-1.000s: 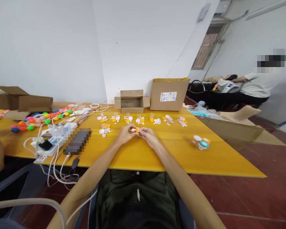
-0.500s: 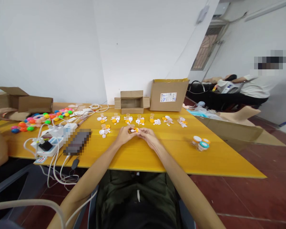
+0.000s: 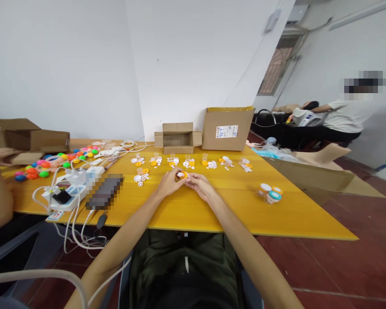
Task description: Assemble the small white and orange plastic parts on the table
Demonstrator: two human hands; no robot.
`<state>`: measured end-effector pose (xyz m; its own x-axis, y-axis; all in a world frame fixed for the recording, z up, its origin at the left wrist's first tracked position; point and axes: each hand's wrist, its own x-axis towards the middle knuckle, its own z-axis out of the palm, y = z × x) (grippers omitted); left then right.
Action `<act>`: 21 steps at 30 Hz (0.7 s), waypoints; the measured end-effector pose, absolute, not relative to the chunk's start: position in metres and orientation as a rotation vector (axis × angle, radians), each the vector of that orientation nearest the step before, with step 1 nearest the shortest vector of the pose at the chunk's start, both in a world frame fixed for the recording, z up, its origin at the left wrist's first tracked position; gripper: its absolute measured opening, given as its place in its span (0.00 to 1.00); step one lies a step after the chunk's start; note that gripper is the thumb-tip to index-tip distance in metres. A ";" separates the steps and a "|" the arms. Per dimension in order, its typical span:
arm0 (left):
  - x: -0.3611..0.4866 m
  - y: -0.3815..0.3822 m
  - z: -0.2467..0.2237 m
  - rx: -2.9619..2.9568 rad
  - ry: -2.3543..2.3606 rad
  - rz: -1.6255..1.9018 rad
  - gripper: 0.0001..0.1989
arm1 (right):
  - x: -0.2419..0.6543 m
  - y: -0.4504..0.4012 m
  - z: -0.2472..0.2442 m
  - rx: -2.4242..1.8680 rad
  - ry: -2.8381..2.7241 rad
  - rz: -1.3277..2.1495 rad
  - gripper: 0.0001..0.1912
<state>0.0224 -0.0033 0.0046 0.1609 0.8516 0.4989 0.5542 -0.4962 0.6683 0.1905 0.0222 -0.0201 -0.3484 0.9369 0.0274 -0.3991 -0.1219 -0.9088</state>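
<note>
Above the middle of the yellow table (image 3: 244,210), my left hand (image 3: 171,182) is closed round a small clear part with an orange ring (image 3: 184,175) and a white piece with holes. Fingertips of my right hand (image 3: 197,184) pinch the same orange ring from the right. Beyond my hands, small groups of orange rings, white discs (image 3: 212,164) and clear cups (image 3: 205,157) lie in a row. One more group (image 3: 141,177) sits left of my left hand. Three lidded jars (image 3: 273,195), topped white, orange and teal, stand at the right.
A small open box (image 3: 178,139) and a larger carton (image 3: 227,131) stand at the back. To the left are a power strip (image 3: 69,195), cables, a phone (image 3: 105,192), coloured balls (image 3: 45,165) and another person's arm. Someone sits far right.
The orange-ringed part has tilted slightly between my fingers, while my hands stay in nearly the same place. At the far left, the other person's hand and the open box have shifted a little.
</note>
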 end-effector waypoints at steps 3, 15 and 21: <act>0.023 -0.002 0.003 2.105 1.247 1.293 0.21 | 0.192 0.025 -0.022 -0.715 -1.055 1.715 0.11; 0.022 0.003 0.003 1.973 1.048 1.314 0.11 | 0.193 0.026 -0.024 -0.640 -1.043 1.788 0.07; 0.022 0.001 0.004 1.990 1.123 1.323 0.11 | 0.194 0.027 -0.025 -0.649 -1.051 1.798 0.08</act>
<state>0.0222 0.0010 0.0036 0.1891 0.8423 0.5047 0.3612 -0.5376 0.7619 0.1940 0.0271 -0.0247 -0.4339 0.9009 0.0087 -0.4496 -0.2081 -0.8686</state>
